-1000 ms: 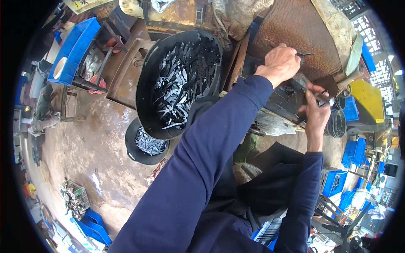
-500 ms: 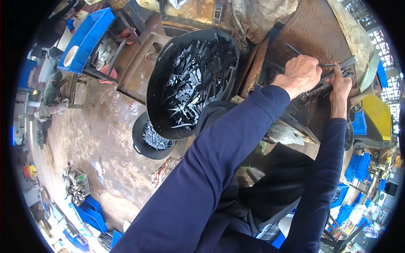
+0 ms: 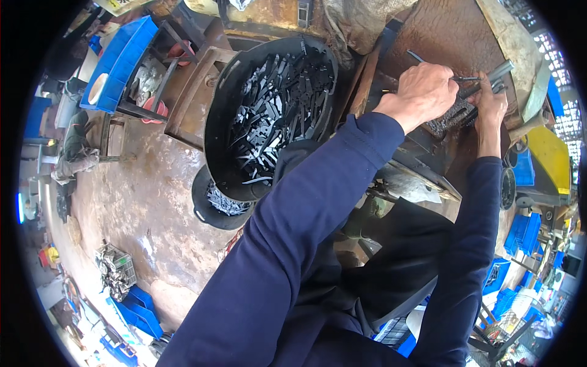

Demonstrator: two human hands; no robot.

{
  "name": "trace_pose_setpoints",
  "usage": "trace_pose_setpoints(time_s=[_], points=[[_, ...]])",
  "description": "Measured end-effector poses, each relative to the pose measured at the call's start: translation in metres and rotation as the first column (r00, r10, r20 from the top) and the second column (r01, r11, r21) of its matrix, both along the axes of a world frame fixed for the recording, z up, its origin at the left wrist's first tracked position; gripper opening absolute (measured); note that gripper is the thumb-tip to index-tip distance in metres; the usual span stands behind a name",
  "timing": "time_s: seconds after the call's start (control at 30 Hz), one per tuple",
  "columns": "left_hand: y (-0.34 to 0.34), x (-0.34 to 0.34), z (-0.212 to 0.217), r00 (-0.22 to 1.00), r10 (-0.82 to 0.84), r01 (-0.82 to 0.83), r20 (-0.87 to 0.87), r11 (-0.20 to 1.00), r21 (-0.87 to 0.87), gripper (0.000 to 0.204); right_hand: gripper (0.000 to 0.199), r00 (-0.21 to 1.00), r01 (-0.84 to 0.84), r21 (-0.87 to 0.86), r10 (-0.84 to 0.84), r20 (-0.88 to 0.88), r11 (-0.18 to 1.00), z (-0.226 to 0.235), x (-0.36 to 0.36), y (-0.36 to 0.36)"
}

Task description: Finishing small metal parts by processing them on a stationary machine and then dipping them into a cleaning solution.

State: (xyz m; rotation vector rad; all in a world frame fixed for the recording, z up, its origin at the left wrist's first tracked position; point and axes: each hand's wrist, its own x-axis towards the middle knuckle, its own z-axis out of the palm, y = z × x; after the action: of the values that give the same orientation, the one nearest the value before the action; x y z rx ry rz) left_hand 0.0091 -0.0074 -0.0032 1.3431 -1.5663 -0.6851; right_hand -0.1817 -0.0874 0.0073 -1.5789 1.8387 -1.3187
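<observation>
While the left hand (image 3: 427, 90) grips, its sleeve (image 3: 306, 220) overlaps a tub (image 3: 220, 137).

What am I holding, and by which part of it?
A slim dark strip: its right end appears pinched by your right hand; where your left hand grips it is hidden.

Small black tub (image 3: 200, 192) on stained floor (image 3: 153, 202)
</observation>
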Motion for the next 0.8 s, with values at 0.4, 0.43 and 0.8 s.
trace_pose_setpoints(time_s=[0.4, 0.43, 0.8], points=[[-0.022, 0.128, -0.016, 0.991, 0.103, -0.106, -0.084, 0.994, -0.035, 0.035, 0.036, 0.988, -0.088, -0.025, 0.090, 0.125, 0.996, 0.000, -0.002, 0.004], [-0.020, 0.146, -0.019, 0.988, 0.152, -0.152, 0.005, 0.985, 0.077, 0.034, 0.036, 0.987, -0.084, -0.028, 0.087, 0.133, 0.996, 0.001, -0.002, 0.006], [-0.064, 0.260, -0.147, 0.886, 0.369, -0.450, 0.280, 0.829, 0.332, 0.035, 0.037, 0.979, -0.106, -0.058, 0.114, 0.171, 0.993, 0.001, 0.004, 0.008]])
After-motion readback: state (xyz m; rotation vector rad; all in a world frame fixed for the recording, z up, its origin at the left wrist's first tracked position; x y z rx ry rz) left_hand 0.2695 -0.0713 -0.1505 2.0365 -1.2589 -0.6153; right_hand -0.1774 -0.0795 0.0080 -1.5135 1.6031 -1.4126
